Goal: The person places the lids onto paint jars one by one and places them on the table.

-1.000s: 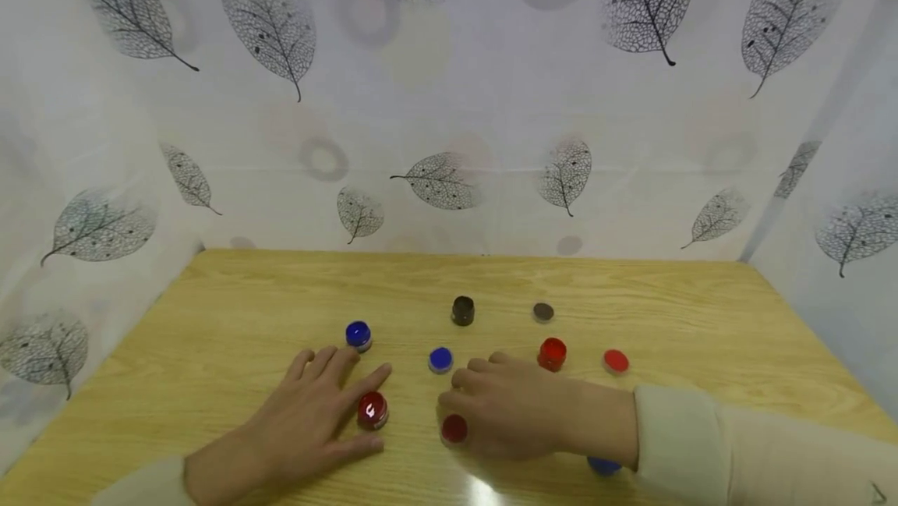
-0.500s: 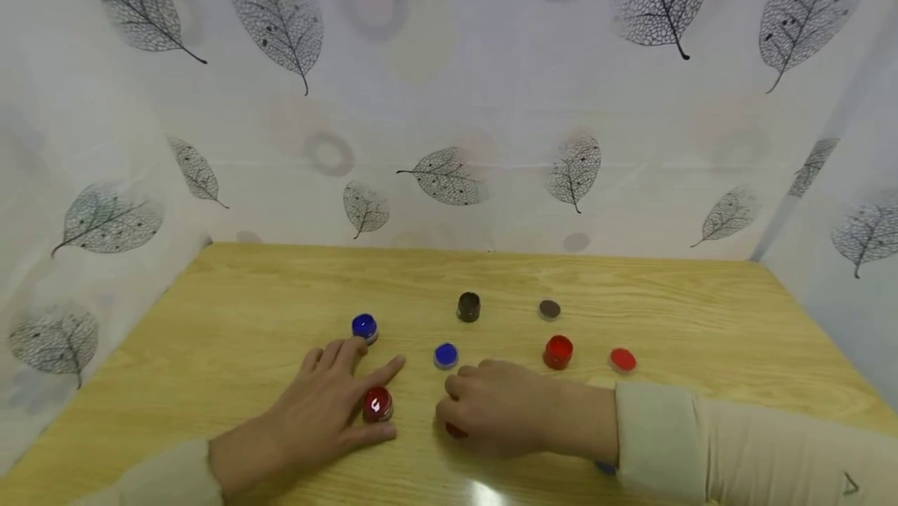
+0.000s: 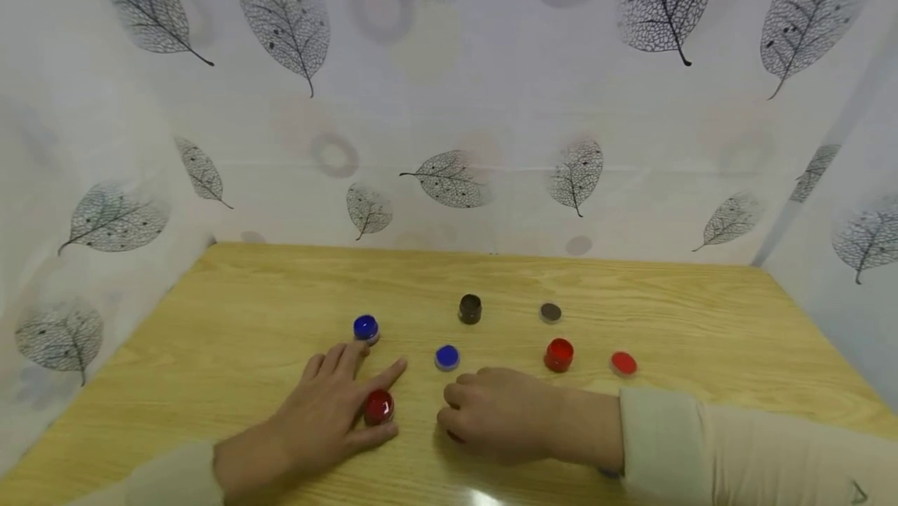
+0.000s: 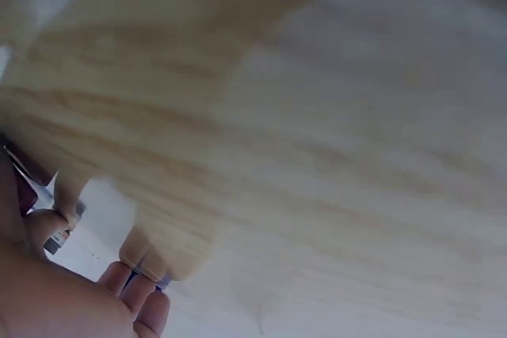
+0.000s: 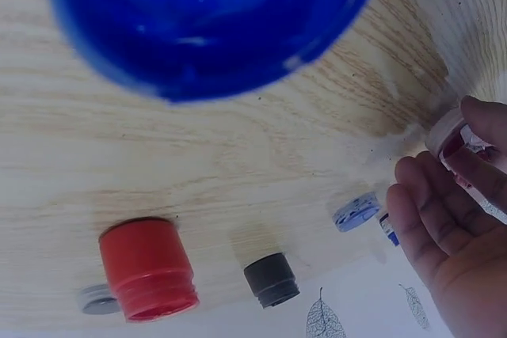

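Observation:
My left hand rests on the table with its fingers spread, and a jar of dark red paint stands between thumb and forefinger. Its other fingertips reach close to an open jar of blue paint. To the right, my right hand pinches a dark red lid between thumb and finger, low over the table. The head view hides most of that lid under the hand; the right wrist view has it tilted. A blue lid lies just beyond the right hand.
Farther back stand an open dark brown or black jar and a red jar. Their matching dark lid and red lid lie nearby. Another blue jar is close under the right wrist. Leaf-patterned cloth walls the table.
The right hand has curled over the dark red lid and taken it between thumb and finger, covering it from above. The left hand stays by the dark red jar; the head view shifts slightly.

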A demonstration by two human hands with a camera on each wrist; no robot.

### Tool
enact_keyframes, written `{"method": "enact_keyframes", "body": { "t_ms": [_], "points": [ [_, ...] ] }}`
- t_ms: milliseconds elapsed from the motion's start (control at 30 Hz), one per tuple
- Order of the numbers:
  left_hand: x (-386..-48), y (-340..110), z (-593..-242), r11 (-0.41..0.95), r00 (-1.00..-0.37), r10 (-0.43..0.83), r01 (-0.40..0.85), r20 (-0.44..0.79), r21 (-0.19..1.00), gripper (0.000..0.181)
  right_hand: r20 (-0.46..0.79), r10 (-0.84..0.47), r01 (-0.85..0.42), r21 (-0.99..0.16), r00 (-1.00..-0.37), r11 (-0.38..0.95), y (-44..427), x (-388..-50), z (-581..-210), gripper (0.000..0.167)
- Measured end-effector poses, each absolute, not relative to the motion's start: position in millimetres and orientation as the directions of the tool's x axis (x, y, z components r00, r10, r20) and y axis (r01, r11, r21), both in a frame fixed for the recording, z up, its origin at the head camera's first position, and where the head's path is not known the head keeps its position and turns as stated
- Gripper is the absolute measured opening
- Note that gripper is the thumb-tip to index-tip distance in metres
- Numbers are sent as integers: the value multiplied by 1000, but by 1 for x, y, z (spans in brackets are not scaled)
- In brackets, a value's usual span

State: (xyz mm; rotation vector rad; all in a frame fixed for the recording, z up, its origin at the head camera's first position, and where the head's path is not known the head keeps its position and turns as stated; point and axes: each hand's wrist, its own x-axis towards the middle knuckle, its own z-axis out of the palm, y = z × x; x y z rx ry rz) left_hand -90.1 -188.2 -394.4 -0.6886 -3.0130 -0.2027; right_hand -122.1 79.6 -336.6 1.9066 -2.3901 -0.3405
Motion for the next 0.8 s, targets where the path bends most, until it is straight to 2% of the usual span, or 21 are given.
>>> {"method": "enact_keyframes", "body": {
  "t_ms": [167,467,667,800],
  "points": [
    [-85,-188,-391,883,-891,446,454,90,119,70,-39,-974,-958,194,-221,210,82,-123,-331,7],
    [-75,-179,-379,847,-867,480,498,134,184,60,55,-975,-973,61,-218,221,89,-128,-318,16],
    [-70,-168,-372,813,-827,512,554,231,179,51,129,-970,-976,51,-203,211,94,-127,-310,24],
    [-69,-162,-371,783,-797,530,591,289,194,43,215,-963,-981,66,-162,180,98,-125,-305,30]
  ]
}}
